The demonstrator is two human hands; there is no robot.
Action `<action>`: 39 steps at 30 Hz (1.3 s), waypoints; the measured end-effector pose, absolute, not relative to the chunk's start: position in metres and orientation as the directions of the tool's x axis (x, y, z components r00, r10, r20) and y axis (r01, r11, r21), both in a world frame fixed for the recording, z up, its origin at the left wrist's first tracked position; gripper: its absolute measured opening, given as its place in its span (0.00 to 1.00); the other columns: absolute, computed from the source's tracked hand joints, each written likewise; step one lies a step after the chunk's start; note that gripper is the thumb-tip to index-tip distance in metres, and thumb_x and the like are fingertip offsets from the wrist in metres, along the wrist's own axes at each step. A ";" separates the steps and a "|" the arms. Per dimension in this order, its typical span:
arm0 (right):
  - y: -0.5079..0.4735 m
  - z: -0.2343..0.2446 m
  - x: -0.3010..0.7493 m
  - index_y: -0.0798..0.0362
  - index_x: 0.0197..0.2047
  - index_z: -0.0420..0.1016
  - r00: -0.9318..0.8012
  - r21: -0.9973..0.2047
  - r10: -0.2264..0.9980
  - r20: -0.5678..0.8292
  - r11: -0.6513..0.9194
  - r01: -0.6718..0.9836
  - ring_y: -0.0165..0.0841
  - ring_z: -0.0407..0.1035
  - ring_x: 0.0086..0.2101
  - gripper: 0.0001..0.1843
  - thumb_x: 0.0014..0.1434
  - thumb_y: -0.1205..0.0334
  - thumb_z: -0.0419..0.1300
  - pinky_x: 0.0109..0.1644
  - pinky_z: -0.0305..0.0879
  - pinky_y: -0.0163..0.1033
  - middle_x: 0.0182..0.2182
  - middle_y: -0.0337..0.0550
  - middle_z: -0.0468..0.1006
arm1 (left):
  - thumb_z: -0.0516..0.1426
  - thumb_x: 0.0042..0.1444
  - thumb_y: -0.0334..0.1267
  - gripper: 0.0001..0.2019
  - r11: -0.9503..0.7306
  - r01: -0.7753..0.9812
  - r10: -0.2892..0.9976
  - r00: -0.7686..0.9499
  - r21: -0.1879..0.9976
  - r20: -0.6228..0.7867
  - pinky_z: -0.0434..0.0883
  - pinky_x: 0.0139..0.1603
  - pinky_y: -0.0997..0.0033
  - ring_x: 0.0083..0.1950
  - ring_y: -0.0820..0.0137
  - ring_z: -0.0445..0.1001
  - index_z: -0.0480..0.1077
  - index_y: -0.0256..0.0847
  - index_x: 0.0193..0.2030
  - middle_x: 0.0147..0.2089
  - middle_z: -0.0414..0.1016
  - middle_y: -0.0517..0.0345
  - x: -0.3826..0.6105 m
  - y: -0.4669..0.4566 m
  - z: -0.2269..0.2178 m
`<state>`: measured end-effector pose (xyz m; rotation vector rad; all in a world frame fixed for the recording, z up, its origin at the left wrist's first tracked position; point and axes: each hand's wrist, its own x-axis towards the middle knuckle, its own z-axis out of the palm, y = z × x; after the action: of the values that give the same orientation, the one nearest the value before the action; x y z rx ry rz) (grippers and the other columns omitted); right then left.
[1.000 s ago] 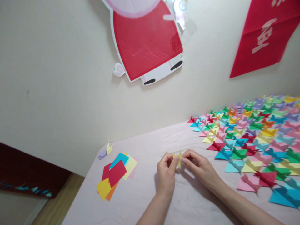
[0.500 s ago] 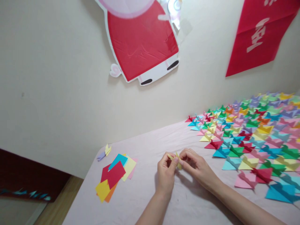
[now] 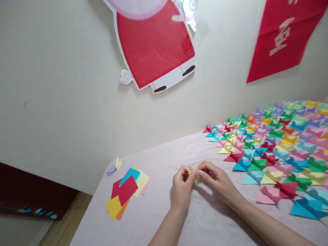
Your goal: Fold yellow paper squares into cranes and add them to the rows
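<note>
Between my two hands is a small pale-yellow origami crane (image 3: pixel 197 177), partly covered by fingers, with pointed tips sticking up and down. My left hand (image 3: pixel 183 186) pinches it between thumb and forefinger from the left. From the right, my right hand (image 3: pixel 214 177) has its thumb and fingertips closed on the crane's other side. Both hands are just over the pale pink cloth (image 3: pixel 164 225). To their left lies a loose pile of coloured paper squares (image 3: pixel 128 189) in red, blue, yellow, orange and pink.
Rows of folded paper cranes (image 3: pixel 271 160) in many colours cover the right side. A yellow and a purple folded piece (image 3: pixel 115 166) lie by the left corner. Behind the cloth rises a wall with a red cartoon cutout (image 3: pixel 156 48) and a red banner (image 3: pixel 284 41).
The yellow crane is turned slightly between my fingers, with its points a little more spread. Both hands stay in nearly the same place.
</note>
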<state>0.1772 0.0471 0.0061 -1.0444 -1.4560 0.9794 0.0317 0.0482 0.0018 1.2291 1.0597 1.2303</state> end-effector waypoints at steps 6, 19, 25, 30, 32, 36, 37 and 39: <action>0.049 0.003 0.178 0.50 0.30 0.74 -0.052 -0.979 0.978 0.201 0.200 -0.025 0.35 0.67 0.30 0.18 0.59 0.44 0.62 0.34 0.65 0.41 0.26 0.38 0.72 | 0.60 0.59 0.52 0.16 -0.091 0.018 0.988 0.124 0.996 0.088 0.63 0.37 0.74 0.33 0.71 0.64 0.66 0.41 0.32 0.30 0.66 0.63 0.034 0.045 0.002; 0.054 0.003 0.187 0.49 0.29 0.70 0.216 -0.973 0.955 0.203 0.222 -0.068 0.32 0.63 0.29 0.18 0.56 0.43 0.64 0.34 0.63 0.37 0.26 0.35 0.68 | 0.60 0.58 0.43 0.14 -0.157 0.231 0.971 0.212 0.960 0.108 0.60 0.35 0.73 0.31 0.71 0.63 0.63 0.41 0.25 0.27 0.65 0.62 0.035 0.039 0.001; 0.049 0.005 0.179 0.50 0.33 0.73 -0.027 -0.983 0.984 0.178 0.177 -0.055 0.34 0.67 0.30 0.18 0.57 0.42 0.63 0.35 0.66 0.38 0.27 0.37 0.71 | 0.59 0.58 0.51 0.18 -0.072 0.141 0.992 0.110 0.987 0.057 0.57 0.30 0.74 0.27 0.73 0.58 0.61 0.42 0.26 0.24 0.59 0.67 0.033 0.044 -0.001; 0.049 0.004 0.178 0.51 0.27 0.71 0.012 -0.983 0.983 0.183 0.183 -0.024 0.32 0.64 0.28 0.20 0.58 0.43 0.62 0.33 0.63 0.37 0.24 0.36 0.69 | 0.60 0.56 0.53 0.19 -0.069 0.123 0.994 0.092 0.990 0.058 0.57 0.29 0.74 0.27 0.73 0.57 0.61 0.43 0.27 0.24 0.58 0.67 0.033 0.045 0.000; 0.050 0.004 0.180 0.51 0.27 0.70 0.042 -0.984 0.984 0.174 0.176 -0.039 0.32 0.63 0.27 0.20 0.57 0.42 0.62 0.33 0.62 0.36 0.24 0.35 0.68 | 0.60 0.57 0.52 0.18 -0.076 0.128 0.994 0.093 0.989 0.064 0.57 0.30 0.74 0.27 0.73 0.58 0.61 0.42 0.27 0.24 0.59 0.67 0.034 0.044 0.001; 0.051 0.002 0.179 0.51 0.31 0.72 -0.038 -0.983 0.988 0.147 0.142 -0.120 0.32 0.65 0.28 0.20 0.57 0.42 0.63 0.35 0.63 0.37 0.26 0.36 0.70 | 0.59 0.58 0.51 0.19 -0.110 0.153 0.992 0.082 0.982 0.099 0.58 0.32 0.74 0.29 0.73 0.58 0.60 0.42 0.26 0.25 0.59 0.66 0.034 0.044 0.002; 0.052 0.001 0.179 0.51 0.31 0.72 -0.068 -0.982 0.987 0.145 0.135 -0.134 0.32 0.66 0.29 0.20 0.56 0.42 0.63 0.35 0.63 0.38 0.26 0.36 0.70 | 0.59 0.58 0.51 0.19 -0.121 0.161 0.991 0.085 0.980 0.108 0.58 0.32 0.73 0.29 0.73 0.58 0.60 0.42 0.26 0.26 0.59 0.66 0.034 0.044 0.002; 0.052 -0.001 0.178 0.51 0.29 0.71 -0.100 -0.982 0.984 0.145 0.131 -0.133 0.32 0.65 0.28 0.20 0.56 0.42 0.64 0.34 0.62 0.38 0.24 0.36 0.70 | 0.59 0.59 0.50 0.18 -0.136 0.179 0.988 0.100 0.974 0.120 0.59 0.33 0.73 0.30 0.72 0.59 0.62 0.42 0.26 0.27 0.61 0.65 0.034 0.044 0.002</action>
<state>0.1783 0.0524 -0.0008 -0.9607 -1.2555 1.2412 0.0343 0.0444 0.0024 1.4835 1.2140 1.1423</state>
